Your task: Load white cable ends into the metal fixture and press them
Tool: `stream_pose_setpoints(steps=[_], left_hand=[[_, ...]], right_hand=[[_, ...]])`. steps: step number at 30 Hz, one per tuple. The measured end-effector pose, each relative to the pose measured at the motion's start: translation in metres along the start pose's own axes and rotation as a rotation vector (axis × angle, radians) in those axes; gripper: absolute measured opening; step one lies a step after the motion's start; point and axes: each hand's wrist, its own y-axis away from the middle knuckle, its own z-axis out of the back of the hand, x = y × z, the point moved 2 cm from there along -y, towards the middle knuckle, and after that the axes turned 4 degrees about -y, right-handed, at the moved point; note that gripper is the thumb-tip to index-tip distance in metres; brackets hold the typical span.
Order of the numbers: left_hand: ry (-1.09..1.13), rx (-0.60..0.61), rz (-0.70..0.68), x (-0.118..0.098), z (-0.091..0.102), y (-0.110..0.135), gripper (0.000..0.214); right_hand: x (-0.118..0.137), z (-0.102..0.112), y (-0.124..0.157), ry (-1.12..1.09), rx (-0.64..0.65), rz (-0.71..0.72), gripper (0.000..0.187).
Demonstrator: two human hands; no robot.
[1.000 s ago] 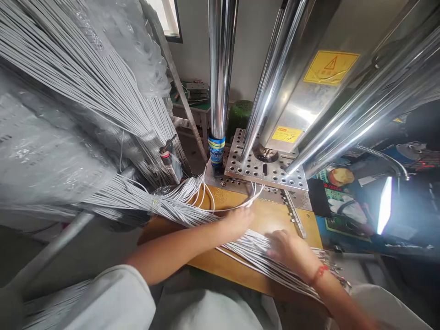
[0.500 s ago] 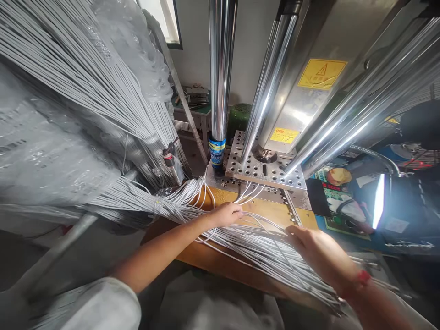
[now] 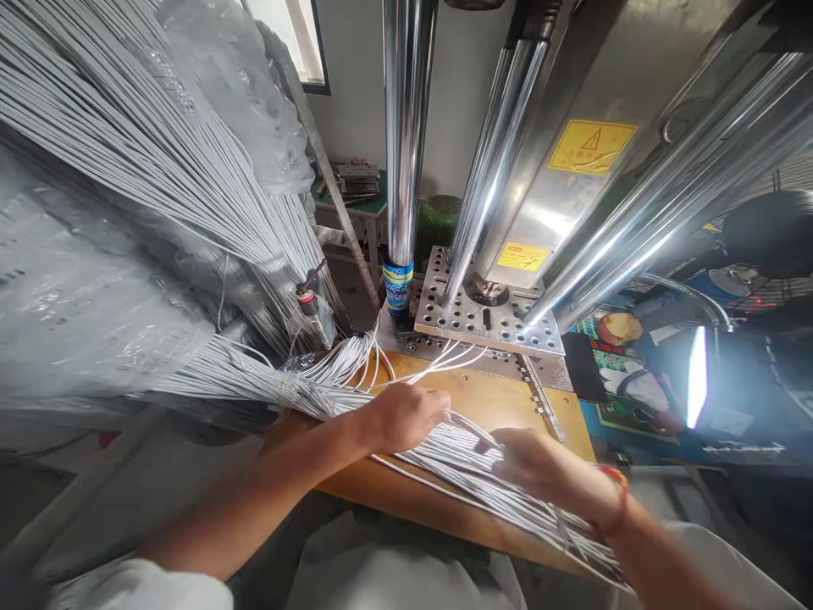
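A bundle of thin white cables (image 3: 438,457) runs across a tan board (image 3: 501,398) in front of me. Over the middle of the bundle, my left hand (image 3: 406,417) is closed on a few of the cables. My right hand (image 3: 533,462) lies further right along the same strands, its fingers curled around cables and partly blurred. Several separate white cables (image 3: 438,366) stretch from the left of the bundle to beneath a perforated metal plate (image 3: 457,319). The cable ends at lower right are partly hidden by my right forearm.
Chrome columns (image 3: 403,127) of a press rise beyond the board. At left hang large bundles of grey-white cables (image 3: 158,144) in clear plastic. A blue-labelled can (image 3: 397,288) surrounds one column's foot. A bright lamp (image 3: 697,377) and a white glove (image 3: 635,385) are at right.
My left hand has moved slightly down, toward me, away from the cables at the plate. My right hand has moved left along the bundle, closer to my left hand.
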Motion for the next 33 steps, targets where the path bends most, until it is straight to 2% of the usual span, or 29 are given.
stream_pose_setpoints(steps=[2,3,5,7,8,9,11,12,14,16,18,21,23,26,28,31,33], left_hand=[[0.116,0.046,0.053,0.003,0.008,0.013,0.024],[0.203,0.112,0.079,0.004,0.004,0.018,0.023],[0.496,0.41,0.078,-0.002,-0.017,0.023,0.019],[0.938,0.759,0.069,-0.017,-0.046,0.023,0.02],[1.18,0.835,0.106,-0.025,-0.06,0.019,0.026],[1.377,0.816,0.162,-0.032,-0.071,0.014,0.032],[1.611,0.667,0.294,-0.042,-0.088,0.002,0.035],[1.649,0.61,0.348,-0.045,-0.094,-0.002,0.034],[1.632,0.585,0.417,-0.049,-0.101,-0.006,0.032],[1.583,0.582,0.431,-0.049,-0.105,-0.007,0.032],[1.588,0.554,0.427,-0.048,-0.106,-0.009,0.03],[1.636,0.502,0.44,-0.048,-0.107,-0.015,0.029],[1.628,0.455,0.433,-0.047,-0.107,-0.019,0.032],[1.583,0.396,0.398,-0.045,-0.107,-0.025,0.033],[1.571,0.388,0.4,-0.044,-0.108,-0.028,0.032],[1.581,0.406,0.411,-0.045,-0.11,-0.032,0.033],[1.577,0.392,0.414,-0.045,-0.112,-0.035,0.034]], right_hand=[[-0.014,0.007,0.004,0.166,0.042,-0.123,0.021],[-0.021,0.009,0.005,0.281,0.016,-0.203,0.023],[-0.03,0.009,0.003,0.484,-0.099,-0.317,0.025],[-0.026,-0.002,-0.003,0.593,-0.159,-0.257,0.029],[-0.021,-0.01,-0.008,0.608,-0.144,-0.178,0.029],[-0.015,-0.017,-0.012,0.611,-0.111,-0.076,0.025],[-0.006,-0.029,-0.019,0.607,-0.068,0.148,0.014],[-0.005,-0.031,-0.021,0.61,-0.088,0.231,0.013],[-0.009,-0.03,-0.024,0.622,-0.198,0.312,0.019],[-0.019,-0.027,-0.025,0.624,-0.273,0.285,0.019],[-0.026,-0.026,-0.025,0.614,-0.223,0.257,0.017],[-0.03,-0.029,-0.024,0.588,-0.118,0.334,0.025],[-0.036,-0.027,-0.024,0.546,-0.17,0.343,0.035],[-0.052,-0.024,-0.025,0.42,-0.288,0.204,0.037],[-0.059,-0.026,-0.024,0.334,-0.271,0.153,0.037],[-0.058,-0.033,-0.021,0.231,-0.191,0.192,0.046],[-0.056,-0.032,-0.019,0.082,-0.187,0.209,0.048]])
